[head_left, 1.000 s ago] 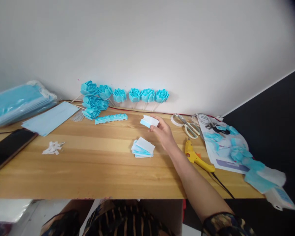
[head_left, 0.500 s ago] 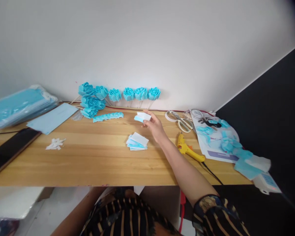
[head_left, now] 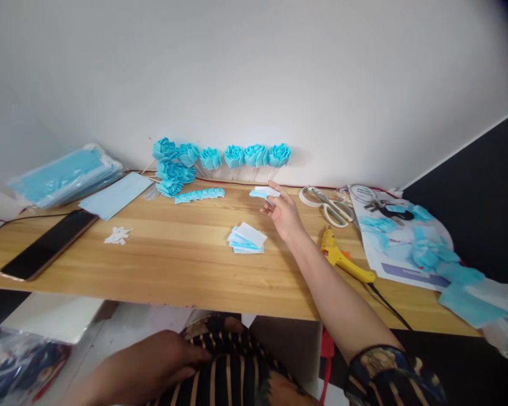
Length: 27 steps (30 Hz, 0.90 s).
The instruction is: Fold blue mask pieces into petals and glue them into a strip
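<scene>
Pinched in my right hand [head_left: 285,213] is a small white and light-blue piece of folded sheet [head_left: 264,193], held above the back middle of the table. Below it on the wood lies a stack of similar cut pieces [head_left: 247,238], white on top. My left hand [head_left: 152,361] is low, below the table's front edge, against my striped clothing; its fingers are partly hidden and blurred. Behind, a pleated blue strip [head_left: 200,195] lies flat. Blue flowers [head_left: 254,155] on thin sticks lean on the wall.
A yellow glue gun [head_left: 345,259], scissors [head_left: 337,212] and a tape roll [head_left: 313,196] are at right, beside a littered paper sheet [head_left: 415,269]. At left are a phone [head_left: 48,245], a blue sheet [head_left: 116,195], bagged masks [head_left: 65,176] and white scraps [head_left: 118,235].
The view has shifted, so the table's things sit differently in it. My left hand has come up into view from below the table edge. My right hand still holds the small piece.
</scene>
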{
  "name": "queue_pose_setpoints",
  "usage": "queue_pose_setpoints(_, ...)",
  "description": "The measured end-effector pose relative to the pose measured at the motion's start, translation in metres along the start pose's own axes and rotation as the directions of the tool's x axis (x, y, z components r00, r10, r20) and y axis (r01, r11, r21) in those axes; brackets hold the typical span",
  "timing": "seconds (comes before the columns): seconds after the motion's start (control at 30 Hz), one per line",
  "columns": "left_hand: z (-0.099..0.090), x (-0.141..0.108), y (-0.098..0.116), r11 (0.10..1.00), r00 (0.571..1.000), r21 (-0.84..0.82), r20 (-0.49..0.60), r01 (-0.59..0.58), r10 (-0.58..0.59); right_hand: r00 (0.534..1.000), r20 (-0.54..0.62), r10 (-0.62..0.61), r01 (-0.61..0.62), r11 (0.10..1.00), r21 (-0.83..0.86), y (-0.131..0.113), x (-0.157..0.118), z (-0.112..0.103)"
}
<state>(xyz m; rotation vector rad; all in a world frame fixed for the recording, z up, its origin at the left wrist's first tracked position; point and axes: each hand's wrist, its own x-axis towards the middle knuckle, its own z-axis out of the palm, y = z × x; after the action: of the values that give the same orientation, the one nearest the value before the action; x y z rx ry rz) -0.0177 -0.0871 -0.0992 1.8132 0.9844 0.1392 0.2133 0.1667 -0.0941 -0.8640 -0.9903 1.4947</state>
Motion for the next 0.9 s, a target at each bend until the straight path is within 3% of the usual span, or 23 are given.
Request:
queue_pose_setpoints(0.07, -0.024, -0.023, 0.022, 0.995, 1.000, 0.095, -0.005, -0.009, 0.010, 1.000, -0.005, 0.006, -0.005, 1.000, 0.009, 0.000, 0.000, 0.000)
queue_pose_setpoints(0.17, -0.073, -0.020, 0.046, 0.955, 0.980, 0.295, -0.195, 0.014, 0.045, 1.000, 0.002, -0.001, 0.001, 1.000, 0.003, 0.000, -0.001, 0.000)
queue_pose_setpoints(0.2, -0.092, -0.007, 0.048, 0.930, 0.953, 0.367, -0.291, 0.026, 0.089, 1.000, 0.002, -0.005, 0.005, 1.000, 0.002, 0.000, -0.002, 0.000)
queue_pose_setpoints(0.3, -0.147, 0.052, 0.034, 0.836, 0.862, 0.510, -0.498, 0.204, 0.093, 1.000, -0.015, -0.010, 0.010, 1.000, 0.004, 0.001, -0.002, 0.000)
queue_pose_setpoints(0.4, -0.194, 0.110, 0.009, 0.726, 0.770, 0.536, -0.638, 0.431, 0.014, 1.000, -0.015, 0.008, -0.008, 1.000, 0.009, 0.002, -0.003, -0.001)
queue_pose_setpoints(0.47, -0.217, 0.139, -0.008, 0.656, 0.752, 0.568, -0.659, 0.497, 0.000, 1.000, -0.011, 0.013, -0.013, 1.000, 0.014, 0.002, -0.003, -0.001)
queue_pose_setpoints(0.57, -0.236, 0.165, -0.034, 0.632, 0.757, 0.580, -0.653, 0.514, -0.016, 1.000, -0.021, 0.010, -0.010, 1.000, 0.023, 0.001, -0.003, -0.002)
queue_pose_setpoints(0.7, -0.244, 0.179, -0.059, 0.619, 0.788, 0.613, -0.615, 0.491, -0.016, 0.999, -0.033, 0.026, -0.025, 0.999, 0.029, 0.001, -0.001, -0.004)
queue_pose_setpoints(0.9, -0.238, 0.169, -0.059, 0.642, 0.844, 0.646, -0.537, 0.412, -0.001, 0.999, -0.024, 0.046, -0.046, 0.999, 0.026, 0.003, -0.001, -0.005)
